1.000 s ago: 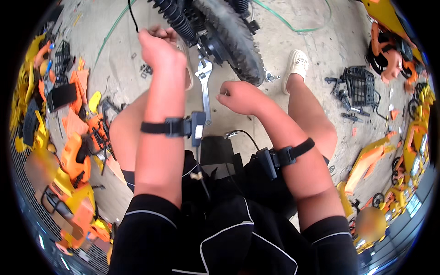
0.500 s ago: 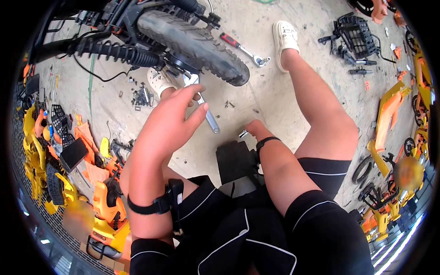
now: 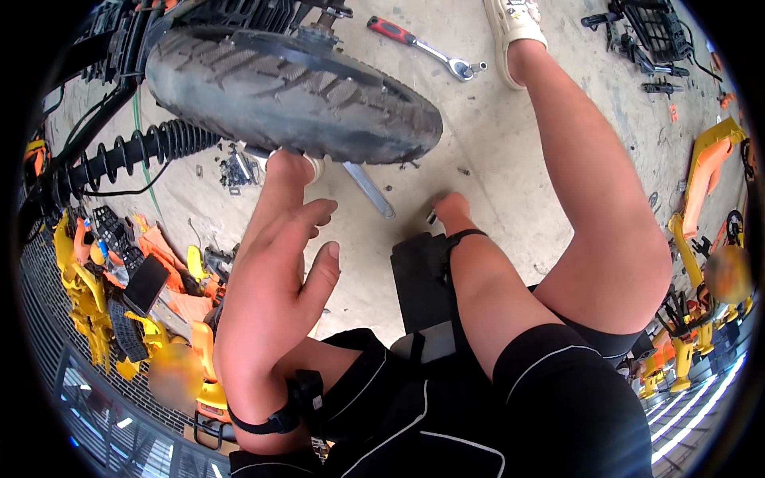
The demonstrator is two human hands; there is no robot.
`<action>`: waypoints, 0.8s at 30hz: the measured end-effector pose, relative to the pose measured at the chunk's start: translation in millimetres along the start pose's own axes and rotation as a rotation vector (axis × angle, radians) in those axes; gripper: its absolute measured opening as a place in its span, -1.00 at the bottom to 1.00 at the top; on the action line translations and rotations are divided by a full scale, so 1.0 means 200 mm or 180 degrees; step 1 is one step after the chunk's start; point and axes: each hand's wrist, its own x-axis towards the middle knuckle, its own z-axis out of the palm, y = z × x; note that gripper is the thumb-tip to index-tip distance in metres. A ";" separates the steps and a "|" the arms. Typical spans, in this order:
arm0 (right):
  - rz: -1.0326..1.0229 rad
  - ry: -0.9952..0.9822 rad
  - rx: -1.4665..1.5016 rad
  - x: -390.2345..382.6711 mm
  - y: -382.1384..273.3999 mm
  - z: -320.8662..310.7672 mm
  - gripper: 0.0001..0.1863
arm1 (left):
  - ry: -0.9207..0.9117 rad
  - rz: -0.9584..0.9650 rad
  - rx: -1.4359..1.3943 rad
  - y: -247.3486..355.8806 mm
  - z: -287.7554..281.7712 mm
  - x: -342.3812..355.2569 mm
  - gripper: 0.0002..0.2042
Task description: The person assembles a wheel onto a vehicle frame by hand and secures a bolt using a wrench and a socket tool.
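Observation:
My left hand (image 3: 279,275) hovers at the left with its fingers apart and nothing in it. Beyond it is a wheel with a thick, worn tyre (image 3: 303,99), which the hand does not touch. Lying on the floor, an adjustable wrench (image 3: 370,191) shows only its handle; the tyre hides its head. My right hand (image 3: 453,209) is low over the floor, closed around a small shiny metal piece (image 3: 431,216) that looks like a socket. Most of that piece and the fingertips are hidden. A ratchet wrench (image 3: 422,48) with a red and black handle lies farther off.
A black coil-spring shock absorber (image 3: 131,155) and frame parts stand at the upper left. Small dark parts (image 3: 237,169) lie near my left foot. Orange and yellow panels (image 3: 163,259) are heaped at the left; others (image 3: 709,175) lie right. A black rack (image 3: 657,32) sits far right.
The view has shifted, and the tyre looks larger and now covers the wrench's head. My left hand has drawn back from the wrench toward me. My right hand still holds the metal piece.

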 end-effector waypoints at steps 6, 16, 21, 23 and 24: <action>-0.0230 0.0245 0.0140 0.05 -0.16 -0.13 -0.70 | -0.0096 0.0283 0.0320 0.05 -0.06 0.06 -0.67; -0.1808 -0.0328 0.1017 0.17 -0.36 -0.82 -0.64 | -0.0308 0.0667 0.0429 0.25 -0.20 0.12 -0.76; -0.1500 -0.1048 0.3253 -0.02 -0.38 -1.30 -0.67 | -0.0190 0.1158 0.0241 0.36 -0.24 0.14 -0.69; -0.1742 -0.1055 0.3691 -0.07 -0.44 -1.44 -0.66 | -0.0277 0.1170 0.0379 0.41 -0.28 0.14 -0.68; -0.1906 -0.1118 0.3926 -0.09 -0.48 -1.50 -0.64 | -0.0317 0.1164 0.0448 0.43 -0.30 0.15 -0.67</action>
